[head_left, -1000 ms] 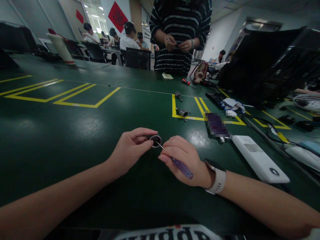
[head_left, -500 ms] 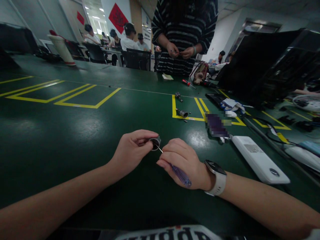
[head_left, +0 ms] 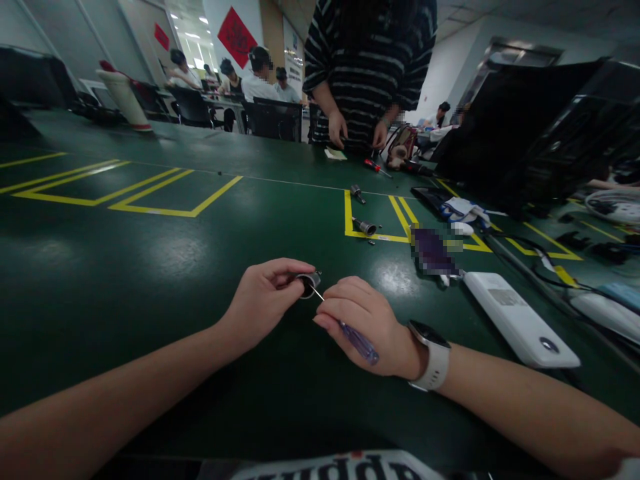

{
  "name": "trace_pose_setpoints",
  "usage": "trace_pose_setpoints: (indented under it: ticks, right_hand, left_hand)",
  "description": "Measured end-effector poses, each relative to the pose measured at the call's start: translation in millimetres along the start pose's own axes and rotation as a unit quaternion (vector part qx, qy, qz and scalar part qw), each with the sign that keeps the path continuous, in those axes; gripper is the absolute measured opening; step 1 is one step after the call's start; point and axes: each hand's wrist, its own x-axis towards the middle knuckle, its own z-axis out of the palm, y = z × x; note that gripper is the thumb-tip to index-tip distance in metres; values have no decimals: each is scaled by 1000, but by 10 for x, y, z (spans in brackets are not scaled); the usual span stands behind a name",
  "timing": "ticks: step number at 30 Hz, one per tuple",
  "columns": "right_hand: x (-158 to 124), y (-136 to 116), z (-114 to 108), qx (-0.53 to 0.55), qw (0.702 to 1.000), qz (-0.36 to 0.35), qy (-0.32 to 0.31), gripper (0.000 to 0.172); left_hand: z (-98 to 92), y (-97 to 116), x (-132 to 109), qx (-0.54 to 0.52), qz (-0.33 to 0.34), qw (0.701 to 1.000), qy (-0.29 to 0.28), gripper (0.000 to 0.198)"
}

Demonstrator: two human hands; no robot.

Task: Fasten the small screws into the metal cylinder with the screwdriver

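Note:
Between the thumb and fingers of my left hand (head_left: 265, 297) is a small round metal housing (head_left: 311, 283), its hollow end turned toward my right hand. My right hand (head_left: 367, 323) is closed around a screwdriver (head_left: 361, 343) with a clear purple handle. The thin steel shaft slants up and left to the housing's opening; its tip is lost in the dark inside. Both hands are above the green table (head_left: 165, 293). Farther out, a similar metal part (head_left: 364, 227) and a smaller metal fitting (head_left: 357, 193) lie inside a yellow-taped box, with tiny pieces beside them.
A white power bank (head_left: 520, 319) lies right of my right hand, by a dark phone-like item (head_left: 434, 251). Behind are a white and blue glove (head_left: 465, 210) and a red screwdriver (head_left: 376, 167). Across the table stands a person in a striped top (head_left: 370, 73).
The housing has turned slightly in my left fingers, and the screwdriver handle has shifted a little up and left. Across the table, the other person's hands have parted and dropped toward the tabletop.

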Motion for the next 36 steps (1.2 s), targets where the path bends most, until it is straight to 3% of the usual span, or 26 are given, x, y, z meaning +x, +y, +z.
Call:
trace_pose_setpoints:
  ticks: [5, 8, 15, 17, 20, 23, 26, 28, 31, 36]
  right_hand:
    - [12, -26, -62, 65, 996, 33, 43, 7]
    - [45, -38, -112, 92, 991, 76, 60, 7]
    - [171, 72, -209, 175, 953, 235, 83, 14]
    - [234, 162, -210, 218, 931, 283, 78, 13]
    - [349, 325, -168, 323, 883, 317, 121, 14]
    - [431, 468, -78, 420, 823, 345, 166, 22]
    - [416, 567, 50, 479, 785, 347, 183, 24]
    - [357, 616, 138, 494, 782, 337, 174, 19]
    - [255, 666, 239, 472, 802, 326, 167, 13]
    - [185, 662, 293, 380, 852, 331, 144, 10]
  left_hand:
    - [-38, 35, 29, -79, -56, 995, -14, 24]
    - [-79, 48, 77, -103, -61, 992, -32, 39]
    - [-224, 27, 491, 76, 43, 996, -28, 50]
    - [-270, -19, 689, 170, 118, 978, -3, 49]
    - [-300, -130, 973, 293, 223, 930, 19, 34]
    - [-275, -257, 1158, 321, 246, 914, 34, 30]
    - [-241, -363, 1218, 295, 231, 927, 29, 32]
    - [-233, -412, 1209, 271, 218, 938, -6, 32]
    - [-234, -460, 1176, 255, 211, 942, -59, 26]
    - [-222, -491, 1148, 272, 217, 936, -50, 25]
